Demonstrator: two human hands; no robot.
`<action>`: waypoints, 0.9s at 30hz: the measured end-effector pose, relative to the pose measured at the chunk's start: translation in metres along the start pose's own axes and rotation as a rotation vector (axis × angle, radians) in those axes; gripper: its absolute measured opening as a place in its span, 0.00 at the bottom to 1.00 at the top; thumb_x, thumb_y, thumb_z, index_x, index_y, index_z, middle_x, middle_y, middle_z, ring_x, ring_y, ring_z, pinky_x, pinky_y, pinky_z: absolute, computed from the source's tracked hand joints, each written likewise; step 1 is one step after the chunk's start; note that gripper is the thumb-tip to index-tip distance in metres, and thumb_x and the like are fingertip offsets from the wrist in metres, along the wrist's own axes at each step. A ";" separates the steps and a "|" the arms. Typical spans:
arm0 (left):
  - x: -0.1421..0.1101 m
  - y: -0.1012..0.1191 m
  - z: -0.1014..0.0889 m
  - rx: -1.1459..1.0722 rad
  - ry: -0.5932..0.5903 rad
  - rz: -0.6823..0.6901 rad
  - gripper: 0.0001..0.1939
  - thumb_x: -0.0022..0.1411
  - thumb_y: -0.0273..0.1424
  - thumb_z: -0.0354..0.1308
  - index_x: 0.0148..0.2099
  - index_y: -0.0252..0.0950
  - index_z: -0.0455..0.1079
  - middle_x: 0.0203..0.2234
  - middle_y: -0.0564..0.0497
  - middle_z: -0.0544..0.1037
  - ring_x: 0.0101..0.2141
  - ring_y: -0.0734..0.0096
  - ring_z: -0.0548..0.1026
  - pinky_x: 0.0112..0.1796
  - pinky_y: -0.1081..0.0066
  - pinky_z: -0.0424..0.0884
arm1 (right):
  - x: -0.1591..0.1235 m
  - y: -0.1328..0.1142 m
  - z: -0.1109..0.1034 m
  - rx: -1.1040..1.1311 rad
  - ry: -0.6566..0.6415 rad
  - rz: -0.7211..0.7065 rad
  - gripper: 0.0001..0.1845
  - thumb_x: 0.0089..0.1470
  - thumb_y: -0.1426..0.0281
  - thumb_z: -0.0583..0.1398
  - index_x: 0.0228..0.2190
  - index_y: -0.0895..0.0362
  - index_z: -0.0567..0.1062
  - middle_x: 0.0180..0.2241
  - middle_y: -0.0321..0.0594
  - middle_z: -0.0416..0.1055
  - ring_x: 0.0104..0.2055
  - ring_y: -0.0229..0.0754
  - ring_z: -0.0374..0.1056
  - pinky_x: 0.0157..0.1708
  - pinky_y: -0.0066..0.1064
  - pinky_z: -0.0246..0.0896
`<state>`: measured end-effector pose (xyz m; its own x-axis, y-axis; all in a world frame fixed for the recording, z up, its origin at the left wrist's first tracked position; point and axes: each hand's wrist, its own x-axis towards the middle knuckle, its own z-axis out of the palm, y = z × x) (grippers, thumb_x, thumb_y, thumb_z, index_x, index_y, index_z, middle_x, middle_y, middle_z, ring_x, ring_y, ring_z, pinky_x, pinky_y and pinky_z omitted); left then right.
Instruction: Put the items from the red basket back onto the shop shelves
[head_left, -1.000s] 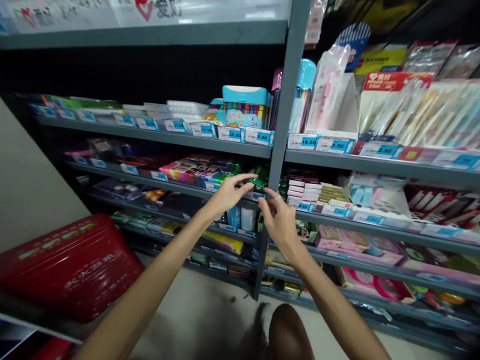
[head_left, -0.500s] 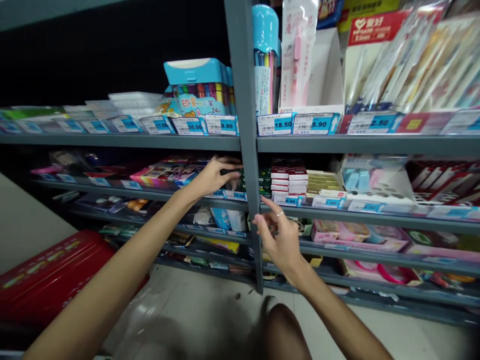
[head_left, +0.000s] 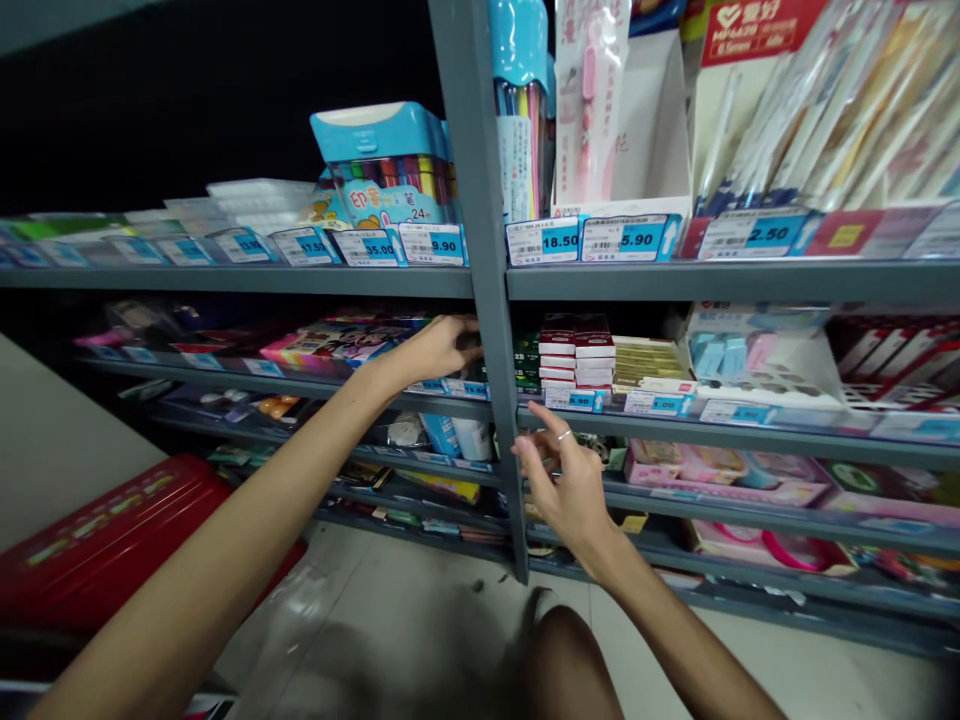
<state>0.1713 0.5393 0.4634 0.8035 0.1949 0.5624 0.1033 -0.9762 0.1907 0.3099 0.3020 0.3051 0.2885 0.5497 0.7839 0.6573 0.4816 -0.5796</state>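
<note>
My left hand (head_left: 444, 345) reaches into the middle shelf, just left of the grey upright post (head_left: 491, 260). Its fingers are bent and apart beside dark green boxes, with the tips in shadow and partly hidden; nothing shows in them. More dark green boxes (head_left: 527, 362) lie right of the post, next to a stack of small red-and-white boxes (head_left: 576, 350). In front of the lower shelf edge, right of the post, hovers my right hand (head_left: 566, 480), wearing a ring. Its fingers are loosely curved and apart, with nothing held.
Above, a blue-lidded marker case (head_left: 386, 165) and packaged pens (head_left: 795, 130) stand behind price tags. Slim gold boxes (head_left: 649, 365) and an eraser tray (head_left: 765, 375) sit to the right. A red bin (head_left: 127, 540) stands on the floor at left.
My left hand has gone slightly deeper toward the post, and its fingers show less. My right hand stays nearly in place. The view has shifted slightly.
</note>
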 end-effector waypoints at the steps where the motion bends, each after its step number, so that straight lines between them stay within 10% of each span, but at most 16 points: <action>1: 0.000 0.001 0.000 0.009 -0.005 0.008 0.17 0.65 0.32 0.61 0.51 0.34 0.85 0.49 0.45 0.88 0.52 0.52 0.84 0.59 0.61 0.77 | -0.001 0.001 -0.001 0.000 -0.003 0.006 0.25 0.76 0.60 0.60 0.68 0.53 0.72 0.39 0.39 0.85 0.30 0.41 0.80 0.32 0.30 0.77; 10: 0.000 0.008 -0.002 -0.034 0.004 -0.042 0.18 0.63 0.30 0.65 0.53 0.32 0.84 0.46 0.43 0.88 0.51 0.51 0.84 0.58 0.60 0.77 | -0.004 0.000 -0.005 -0.016 -0.025 0.015 0.25 0.76 0.60 0.61 0.68 0.54 0.72 0.39 0.39 0.86 0.30 0.40 0.80 0.29 0.29 0.75; 16: -0.076 0.048 -0.005 -0.093 0.616 -0.119 0.16 0.75 0.36 0.60 0.57 0.34 0.81 0.53 0.42 0.85 0.55 0.57 0.81 0.62 0.59 0.74 | -0.003 0.012 -0.004 -0.084 -0.051 -0.003 0.21 0.76 0.59 0.61 0.62 0.56 0.77 0.36 0.39 0.86 0.27 0.40 0.79 0.26 0.29 0.71; 19: -0.152 0.069 0.053 -0.296 0.810 -0.311 0.17 0.78 0.44 0.60 0.50 0.36 0.81 0.37 0.47 0.83 0.39 0.64 0.81 0.46 0.66 0.78 | 0.008 0.017 0.005 -0.232 -0.071 -0.071 0.19 0.76 0.59 0.60 0.58 0.56 0.81 0.32 0.39 0.84 0.26 0.42 0.78 0.28 0.31 0.69; 21: -0.212 0.071 0.112 -0.480 0.713 -0.483 0.22 0.79 0.48 0.57 0.45 0.36 0.81 0.27 0.51 0.78 0.29 0.68 0.76 0.36 0.70 0.74 | 0.017 0.016 0.013 -0.389 -0.108 -0.117 0.20 0.76 0.60 0.59 0.57 0.55 0.83 0.30 0.39 0.83 0.27 0.43 0.78 0.31 0.31 0.68; 27: -0.365 0.049 0.256 -0.456 -0.124 -0.835 0.22 0.79 0.46 0.55 0.45 0.35 0.83 0.30 0.46 0.84 0.34 0.60 0.82 0.39 0.68 0.74 | 0.039 0.005 0.031 -0.862 -0.219 -0.173 0.20 0.77 0.62 0.57 0.59 0.53 0.84 0.36 0.45 0.85 0.35 0.48 0.81 0.37 0.32 0.66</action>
<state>0.0332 0.3962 0.0613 0.6328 0.7741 0.0192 0.4538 -0.3908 0.8009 0.3027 0.3469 0.3261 0.0560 0.6774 0.7335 0.9980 -0.0603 -0.0206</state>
